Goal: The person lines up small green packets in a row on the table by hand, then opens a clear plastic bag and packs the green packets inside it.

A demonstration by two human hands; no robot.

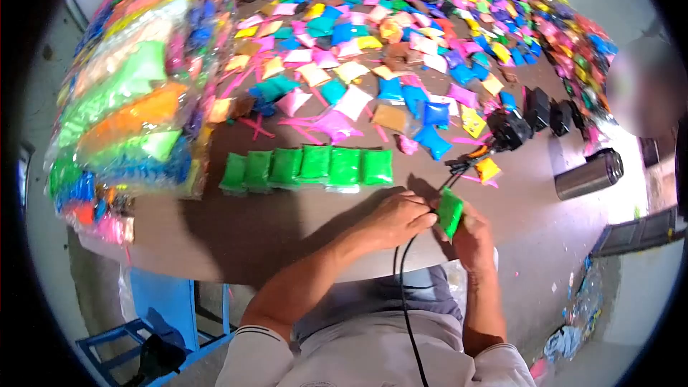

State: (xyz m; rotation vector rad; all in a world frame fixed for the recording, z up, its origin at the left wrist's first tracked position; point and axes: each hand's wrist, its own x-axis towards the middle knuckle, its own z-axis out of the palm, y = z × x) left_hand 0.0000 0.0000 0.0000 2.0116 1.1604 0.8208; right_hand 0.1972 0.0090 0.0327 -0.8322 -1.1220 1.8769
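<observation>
My right hand (474, 238) grips a small bright green packet (450, 213) near the table's front edge, holding it upright between thumb and fingers. Just left of that packet is my left hand (400, 219), its fingers curled together. Whether anything is pinched in them is hidden. Thin black cables (403, 287) pass by my left fingertips and run down over my lap. Several similar green packets (314, 163) lie side by side in a row on the brown table (179, 229), beyond my left hand.
Large clear bags of coloured packets (136, 93) pile up on the left. Loose multicoloured packets (333, 125) cover the far table. Black adapters (510, 129) and a metal flask (589, 174) are on the right. A blue stool (161, 301) stands below left. Another person (648, 86) is at right.
</observation>
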